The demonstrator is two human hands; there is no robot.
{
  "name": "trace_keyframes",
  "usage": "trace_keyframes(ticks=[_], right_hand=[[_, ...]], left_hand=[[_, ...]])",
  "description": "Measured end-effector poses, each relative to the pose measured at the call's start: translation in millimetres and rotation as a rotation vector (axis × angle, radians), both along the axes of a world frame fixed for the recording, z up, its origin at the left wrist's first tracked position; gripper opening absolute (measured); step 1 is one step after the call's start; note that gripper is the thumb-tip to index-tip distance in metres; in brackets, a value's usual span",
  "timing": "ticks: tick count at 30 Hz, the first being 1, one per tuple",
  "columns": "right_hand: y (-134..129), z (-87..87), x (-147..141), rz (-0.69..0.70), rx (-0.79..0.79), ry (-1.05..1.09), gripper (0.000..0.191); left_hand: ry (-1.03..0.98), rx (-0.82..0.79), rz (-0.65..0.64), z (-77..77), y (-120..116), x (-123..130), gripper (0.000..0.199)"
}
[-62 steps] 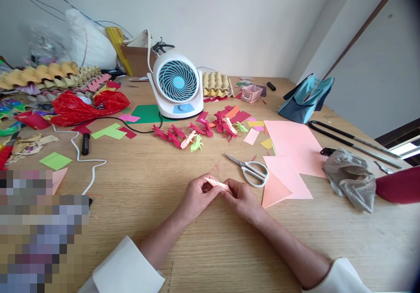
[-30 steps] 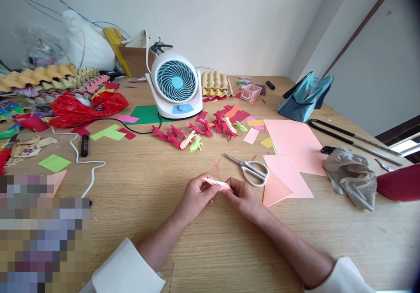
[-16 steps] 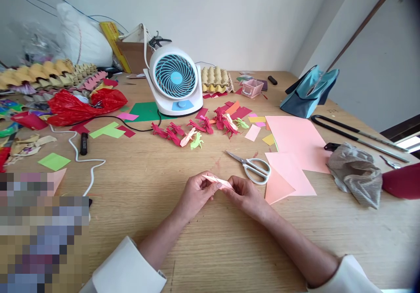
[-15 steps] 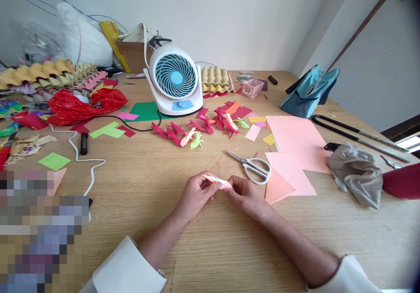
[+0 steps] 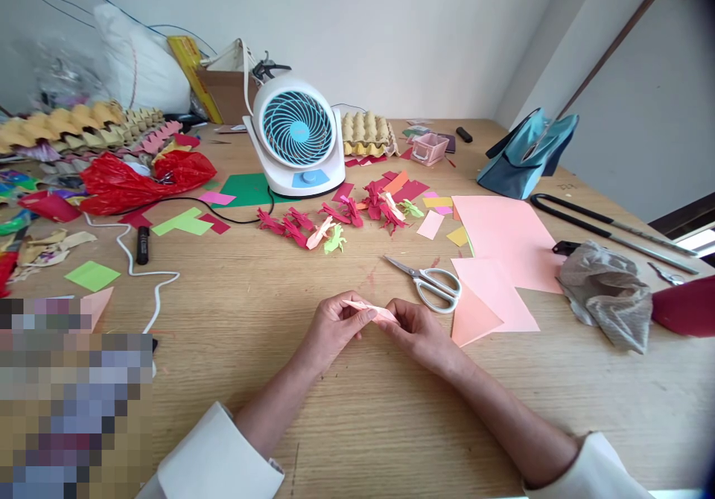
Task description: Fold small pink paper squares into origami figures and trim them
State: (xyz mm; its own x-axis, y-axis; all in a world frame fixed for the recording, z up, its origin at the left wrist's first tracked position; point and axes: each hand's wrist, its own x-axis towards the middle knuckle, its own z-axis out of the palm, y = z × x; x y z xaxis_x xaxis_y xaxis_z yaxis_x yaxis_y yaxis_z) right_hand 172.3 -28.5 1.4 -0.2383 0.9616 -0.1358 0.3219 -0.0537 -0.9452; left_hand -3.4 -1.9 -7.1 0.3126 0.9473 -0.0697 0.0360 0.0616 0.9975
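Between my two hands is a small folded piece of pink paper [image 5: 382, 311], narrow and pointed at its left end. My left hand [image 5: 340, 326] pinches its left part, thumb on top. The right part is gripped by my right hand [image 5: 418, 331], whose fingers curl round and partly hide it. Scissors [image 5: 439, 289] with white handles lie just beyond my right hand, blades toward the left. Several folded paper figures [image 5: 293, 227] in red, pink and green lie farther back. Pink paper sheets [image 5: 497, 298] rest to the right of the scissors.
A white and blue fan [image 5: 302, 138] stands at the back. Egg trays [image 5: 366, 134], a pink basket [image 5: 429, 149] and a blue bag [image 5: 525, 156] sit along the rear. To the left are a red plastic bag [image 5: 139, 182], a black marker [image 5: 143, 246] and a white cable [image 5: 159, 290].
Both hands keep nearly the same place and grip on the folded paper. Its pointed left end has shifted very slightly. Nothing else on the table has moved.
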Motion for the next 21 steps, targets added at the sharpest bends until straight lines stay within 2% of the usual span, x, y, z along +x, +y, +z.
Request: trace_keyframes(ticks=[5, 13, 21], right_hand=[[-0.2, 0.6, 0.4, 0.019, 0.012, 0.023, 0.036], [0.0, 0.7, 0.3, 0.009, 0.020, -0.003, 0.035], [-1.2, 2.9, 0.5, 0.017, 0.027, -0.086, 0.026]], left_hand=[[0.011, -0.004, -0.052, -0.2, -2.9, 1.3, 0.029], [0.012, -0.040, -0.045, 0.4, -2.7, 1.7, 0.030], [0.176, 0.117, -0.058, 7.9, 1.1, -3.2, 0.018]])
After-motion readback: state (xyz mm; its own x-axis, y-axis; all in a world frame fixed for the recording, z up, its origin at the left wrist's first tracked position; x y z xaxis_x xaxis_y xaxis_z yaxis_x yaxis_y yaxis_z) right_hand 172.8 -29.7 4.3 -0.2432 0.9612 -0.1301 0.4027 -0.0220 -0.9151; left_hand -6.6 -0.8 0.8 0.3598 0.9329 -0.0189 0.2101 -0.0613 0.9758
